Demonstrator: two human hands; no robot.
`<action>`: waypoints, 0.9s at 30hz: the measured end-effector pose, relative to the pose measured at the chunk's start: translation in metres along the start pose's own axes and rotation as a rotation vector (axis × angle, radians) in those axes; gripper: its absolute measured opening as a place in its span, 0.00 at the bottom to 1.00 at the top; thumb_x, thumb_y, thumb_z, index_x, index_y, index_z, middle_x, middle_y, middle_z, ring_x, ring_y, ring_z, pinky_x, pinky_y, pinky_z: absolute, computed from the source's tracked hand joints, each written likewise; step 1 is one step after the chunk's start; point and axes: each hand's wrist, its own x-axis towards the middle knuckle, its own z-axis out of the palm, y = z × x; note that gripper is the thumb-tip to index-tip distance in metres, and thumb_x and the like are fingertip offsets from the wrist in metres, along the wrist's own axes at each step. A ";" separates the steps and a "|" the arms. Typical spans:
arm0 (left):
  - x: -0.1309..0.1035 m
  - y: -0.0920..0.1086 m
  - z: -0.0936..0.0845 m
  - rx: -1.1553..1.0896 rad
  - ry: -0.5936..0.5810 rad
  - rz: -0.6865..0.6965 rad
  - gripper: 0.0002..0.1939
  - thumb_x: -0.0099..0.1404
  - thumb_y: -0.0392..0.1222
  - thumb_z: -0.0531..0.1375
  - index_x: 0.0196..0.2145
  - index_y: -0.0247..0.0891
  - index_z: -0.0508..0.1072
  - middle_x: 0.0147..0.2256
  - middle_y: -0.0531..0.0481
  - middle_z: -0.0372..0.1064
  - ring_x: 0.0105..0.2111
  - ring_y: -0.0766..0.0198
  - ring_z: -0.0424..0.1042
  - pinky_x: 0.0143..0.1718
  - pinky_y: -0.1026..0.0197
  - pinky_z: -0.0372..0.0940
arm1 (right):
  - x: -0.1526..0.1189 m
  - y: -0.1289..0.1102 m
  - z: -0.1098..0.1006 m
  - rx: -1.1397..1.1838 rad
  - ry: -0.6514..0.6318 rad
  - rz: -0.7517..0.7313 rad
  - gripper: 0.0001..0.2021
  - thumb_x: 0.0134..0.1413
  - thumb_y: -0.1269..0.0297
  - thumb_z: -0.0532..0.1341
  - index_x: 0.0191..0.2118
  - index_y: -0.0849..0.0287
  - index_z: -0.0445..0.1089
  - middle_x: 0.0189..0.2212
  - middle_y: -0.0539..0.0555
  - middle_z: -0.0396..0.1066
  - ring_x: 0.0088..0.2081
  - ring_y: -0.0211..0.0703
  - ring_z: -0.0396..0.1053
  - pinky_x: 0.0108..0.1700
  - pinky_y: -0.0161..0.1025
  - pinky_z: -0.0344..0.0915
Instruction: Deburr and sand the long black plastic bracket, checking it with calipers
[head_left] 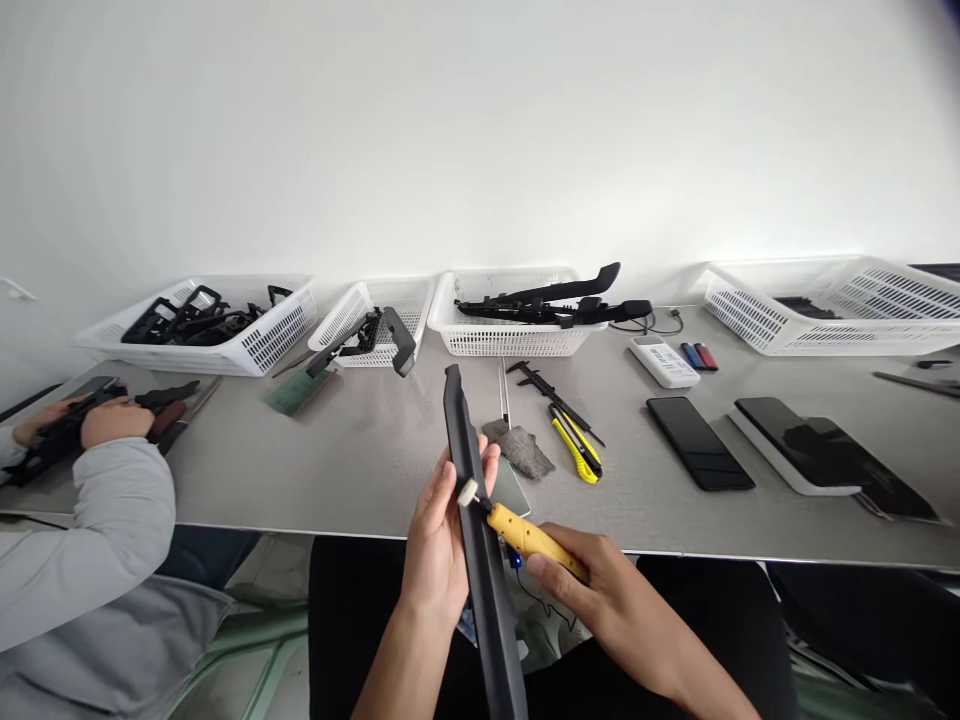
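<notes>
Left grip: curled round the black strip.
Black strip: held by the surface's front edge; should be kept still.
Yellow tool: its white tip is held at the strip; should be pressed softly.
Right grip: wrapped round the tool.

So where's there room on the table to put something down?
A big bare patch of table lies between the other person's sleeve and the left hand, in front of the green piece. A narrower strip runs between the yellow cutter and the leftmost black phone. It's crowded in the middle, where the grey cloth, calipers and cutter bunch together.
</notes>
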 end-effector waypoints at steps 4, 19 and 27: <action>-0.010 -0.004 -0.010 0.125 -0.056 0.038 0.17 0.73 0.49 0.67 0.54 0.40 0.83 0.57 0.42 0.80 0.65 0.47 0.72 0.70 0.49 0.62 | 0.009 -0.007 -0.001 0.057 0.037 -0.017 0.24 0.72 0.41 0.58 0.31 0.56 0.60 0.27 0.45 0.51 0.30 0.37 0.49 0.31 0.36 0.49; -0.020 -0.006 -0.019 0.222 -0.047 0.092 0.23 0.67 0.54 0.72 0.56 0.42 0.84 0.59 0.39 0.79 0.64 0.41 0.73 0.68 0.45 0.65 | 0.016 -0.014 0.000 0.121 0.113 -0.063 0.21 0.71 0.42 0.58 0.38 0.58 0.70 0.27 0.46 0.56 0.28 0.38 0.52 0.30 0.36 0.52; 0.022 0.019 0.007 -0.033 0.178 0.180 0.15 0.78 0.42 0.61 0.55 0.37 0.82 0.60 0.42 0.78 0.60 0.53 0.77 0.66 0.58 0.69 | -0.017 0.039 0.031 0.041 0.093 -0.063 0.42 0.49 0.74 0.62 0.72 0.46 0.64 0.53 0.54 0.77 0.53 0.54 0.75 0.55 0.46 0.71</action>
